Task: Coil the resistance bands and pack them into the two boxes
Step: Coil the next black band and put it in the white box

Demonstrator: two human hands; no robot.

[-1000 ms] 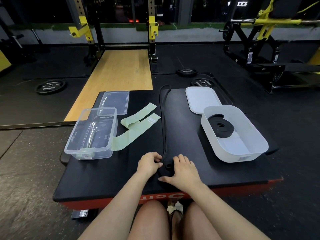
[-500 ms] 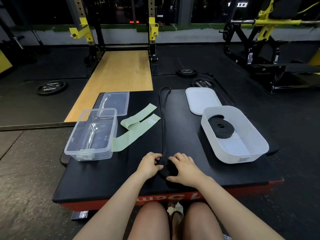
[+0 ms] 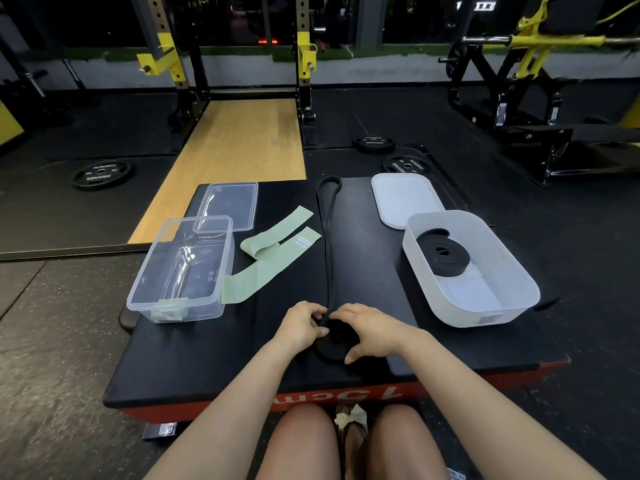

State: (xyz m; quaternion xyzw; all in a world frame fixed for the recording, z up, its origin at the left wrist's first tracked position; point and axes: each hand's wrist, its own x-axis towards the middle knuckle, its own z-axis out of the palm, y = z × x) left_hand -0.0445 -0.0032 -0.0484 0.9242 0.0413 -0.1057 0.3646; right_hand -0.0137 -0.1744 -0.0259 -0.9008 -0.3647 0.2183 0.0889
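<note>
Coil at the near end of the long black band (image 3: 328, 244) has grown since a second ago; both hands have shifted slightly far and now cup it from either side. Left hand (image 3: 302, 325): fingers curled tight, thumb and fingertips pinching the band where its straight run meets the coil. Right hand (image 3: 372, 332): fingers bent over the coil's far-right side, thumb reaching down to its near edge, half-closed around it. Coil lies flat between the two hands on the black pad (image 3: 214, 355), near edge, centre. Rest of the band runs straight away to a loop at the pad's far edge.

White box (image 3: 512, 271) sits right of the hands, well apart, with one coiled black band (image 3: 443, 252) already inside at its far end. White lid (image 3: 405, 199) lies just beyond it, its near corner tucked under the box rim. Clear box (image 3: 180, 271) is on the left; contents unclear through the plastic. Clear lid (image 3: 230, 206) lies behind it. Two green bands (image 3: 273, 254) lie flat, uncoiled, between the clear box and the black band.
</note>
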